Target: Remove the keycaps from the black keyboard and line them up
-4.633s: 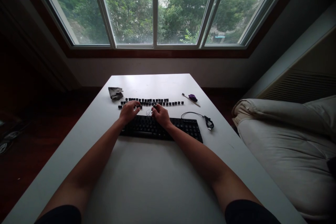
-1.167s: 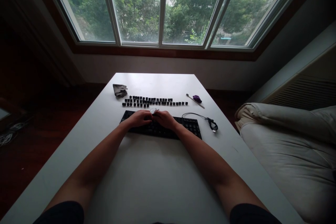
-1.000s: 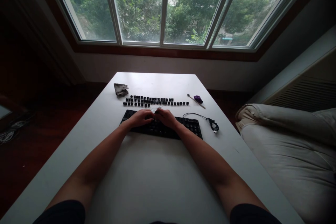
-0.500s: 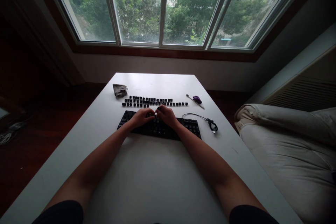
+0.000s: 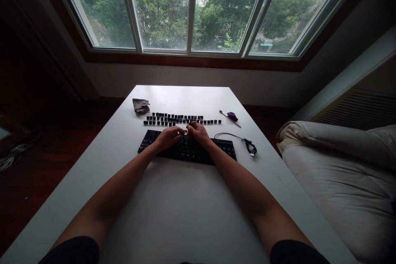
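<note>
A black keyboard (image 5: pixel 185 153) lies across the white table, partly covered by both my hands. My right hand (image 5: pixel 199 133) is closed over the keyboard's far edge on a small tool with a dark top and a shiny lower end (image 5: pixel 186 131), which looks like a keycap puller. My left hand (image 5: pixel 168 137) is closed beside it, thumb and fingers bent together at the shiny end; what sits between them is too small to make out. Just beyond the keyboard, loose black keycaps (image 5: pixel 185 120) stand in several rows.
A crumpled grey cloth (image 5: pixel 141 106) lies at the back left of the table (image 5: pixel 182 206). A thin brush (image 5: pixel 230 119) and a purple lump (image 5: pixel 232 116) are at the right. The keyboard's bundled USB cable (image 5: pixel 250 147) rests near the right edge, beside a pale sofa (image 5: pixel 337 173).
My right hand has shifted slightly right and up with the tool. The left fingers have moved a little, with the shiny end showing more plainly between the hands. The keyboard stays put.
</note>
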### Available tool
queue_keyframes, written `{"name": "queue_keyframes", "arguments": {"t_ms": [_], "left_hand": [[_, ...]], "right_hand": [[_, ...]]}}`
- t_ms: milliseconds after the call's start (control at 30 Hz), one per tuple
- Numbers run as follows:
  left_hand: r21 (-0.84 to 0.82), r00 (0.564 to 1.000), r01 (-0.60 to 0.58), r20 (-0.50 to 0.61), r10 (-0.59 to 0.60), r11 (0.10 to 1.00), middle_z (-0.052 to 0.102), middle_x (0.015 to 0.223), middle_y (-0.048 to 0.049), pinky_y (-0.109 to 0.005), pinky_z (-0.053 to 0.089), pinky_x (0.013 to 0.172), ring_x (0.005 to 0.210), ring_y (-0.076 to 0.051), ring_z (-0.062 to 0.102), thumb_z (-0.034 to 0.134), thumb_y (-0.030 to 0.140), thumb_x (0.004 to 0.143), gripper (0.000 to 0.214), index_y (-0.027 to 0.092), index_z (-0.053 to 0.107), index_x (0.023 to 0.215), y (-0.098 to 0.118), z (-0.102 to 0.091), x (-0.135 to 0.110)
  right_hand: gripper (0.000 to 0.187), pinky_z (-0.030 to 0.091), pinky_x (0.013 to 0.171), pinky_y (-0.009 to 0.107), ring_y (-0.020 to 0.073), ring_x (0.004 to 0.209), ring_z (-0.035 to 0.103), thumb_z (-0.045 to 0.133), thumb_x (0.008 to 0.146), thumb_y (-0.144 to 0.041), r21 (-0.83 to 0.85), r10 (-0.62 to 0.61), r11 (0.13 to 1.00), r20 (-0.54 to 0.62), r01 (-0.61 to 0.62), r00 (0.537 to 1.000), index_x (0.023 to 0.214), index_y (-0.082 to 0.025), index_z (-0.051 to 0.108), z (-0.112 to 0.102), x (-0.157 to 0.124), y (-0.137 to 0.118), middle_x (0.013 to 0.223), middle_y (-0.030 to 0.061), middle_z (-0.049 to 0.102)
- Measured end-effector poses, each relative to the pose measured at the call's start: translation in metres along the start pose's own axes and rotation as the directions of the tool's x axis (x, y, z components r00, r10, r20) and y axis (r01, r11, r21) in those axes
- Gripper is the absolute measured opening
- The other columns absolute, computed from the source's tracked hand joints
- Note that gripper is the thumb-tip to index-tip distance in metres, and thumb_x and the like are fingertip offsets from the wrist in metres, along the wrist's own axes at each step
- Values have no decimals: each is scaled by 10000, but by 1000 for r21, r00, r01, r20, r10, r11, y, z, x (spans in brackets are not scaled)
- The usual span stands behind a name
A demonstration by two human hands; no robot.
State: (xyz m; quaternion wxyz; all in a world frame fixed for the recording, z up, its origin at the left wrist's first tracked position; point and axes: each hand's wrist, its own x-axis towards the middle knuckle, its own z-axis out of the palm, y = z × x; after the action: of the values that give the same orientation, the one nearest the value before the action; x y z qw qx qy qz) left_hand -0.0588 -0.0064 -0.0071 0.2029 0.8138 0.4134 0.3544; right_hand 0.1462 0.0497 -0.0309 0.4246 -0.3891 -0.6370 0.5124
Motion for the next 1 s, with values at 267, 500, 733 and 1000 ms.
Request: {"name": "queue_keyframes", "arguments": {"t_ms": [267, 500, 733, 1000], "left_hand": [[76, 994, -101, 54, 97, 992, 704, 1064, -59, -311, 518, 829, 906, -183, 662, 625, 223, 913, 221, 232, 694, 1122, -1, -4, 0], [47, 982, -188, -17, 189, 981, 669, 1162, -81, -385, 492, 973, 1097, -223, 619, 669, 230, 891, 174, 231, 700, 1062, 3, -4, 5], [243, 990, 23, -137, 11, 970, 691, 1028, -52, -398, 478, 908, 970, -226, 611, 649, 255, 891, 145, 238, 706, 1023, -11, -11, 17], [486, 992, 106, -108, -61, 867, 712, 1011, -75, -419, 412, 889, 1004, -276, 580, 652, 266, 866, 170, 236, 729, 1016, -40, -12, 40]], "right_hand": [[341, 500, 476, 260, 163, 475, 629, 624, 863, -454, 55, 4, 998, 13, -5, 1000, 1046, -175, 551, -1, 1, 3, 623, -5, 689], [253, 509, 526, 260, 160, 500, 637, 592, 872, -462, -143, -68, 988, -47, 61, 997, 871, -209, 574, 0, -4, -3, 623, -4, 686], [290, 494, 500, 258, 157, 470, 612, 552, 889, -501, -147, -89, 988, -242, 54, 966, 859, -212, 557, -2, -6, -8, 608, -8, 665], [303, 509, 515, 268, 160, 474, 611, 564, 883, -512, -146, -92, 988, -260, 55, 961, 875, -209, 565, -1, -6, -9, 613, -1, 670]]}}
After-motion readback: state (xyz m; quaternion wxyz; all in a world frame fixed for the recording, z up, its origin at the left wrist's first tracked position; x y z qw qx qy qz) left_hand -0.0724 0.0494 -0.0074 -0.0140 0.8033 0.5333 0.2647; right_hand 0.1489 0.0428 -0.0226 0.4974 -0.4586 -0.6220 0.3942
